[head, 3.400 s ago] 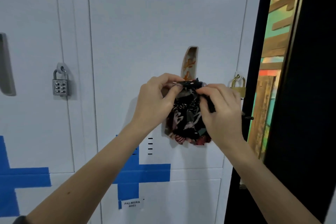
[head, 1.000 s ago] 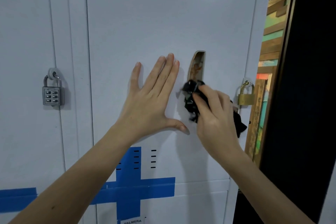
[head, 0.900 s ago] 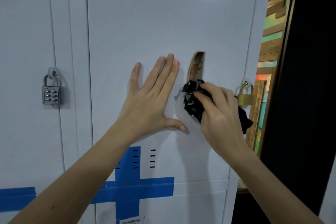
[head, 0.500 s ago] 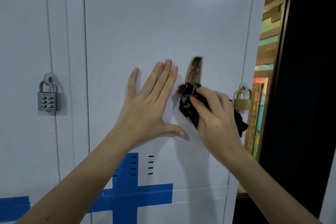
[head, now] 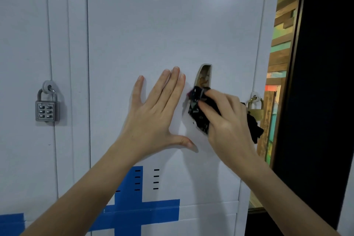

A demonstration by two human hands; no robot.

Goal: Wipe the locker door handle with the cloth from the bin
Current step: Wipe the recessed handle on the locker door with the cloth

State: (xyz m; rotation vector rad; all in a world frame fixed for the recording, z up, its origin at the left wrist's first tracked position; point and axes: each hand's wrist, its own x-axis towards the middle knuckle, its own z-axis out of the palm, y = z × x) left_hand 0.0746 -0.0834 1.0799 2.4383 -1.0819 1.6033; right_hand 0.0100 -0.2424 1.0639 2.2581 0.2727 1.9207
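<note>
The white locker door (head: 172, 34) labelled PALMERA 0002 fills the middle of the view. Its recessed handle (head: 204, 75) is a narrow vertical slot; only the top part shows. My right hand (head: 228, 120) is shut on a bunched dark patterned cloth (head: 198, 109) and presses it onto the lower part of the handle. A tail of the cloth hangs out behind my palm at the right. My left hand (head: 157, 113) lies flat on the door just left of the handle, fingers spread, holding nothing.
A brass padlock (head: 255, 108) hangs at the door's right edge, partly behind the cloth. A grey combination padlock (head: 46, 107) hangs on the neighbouring locker at left. Blue tape crosses (head: 141, 210) mark the lower doors. A dark frame (head: 321, 82) and coloured wood strips stand at right.
Earlier both hands bunched the cloth in front of the door. Since then my left hand went flat on the door, and my right hand rubs the cloth up and down on the handle.
</note>
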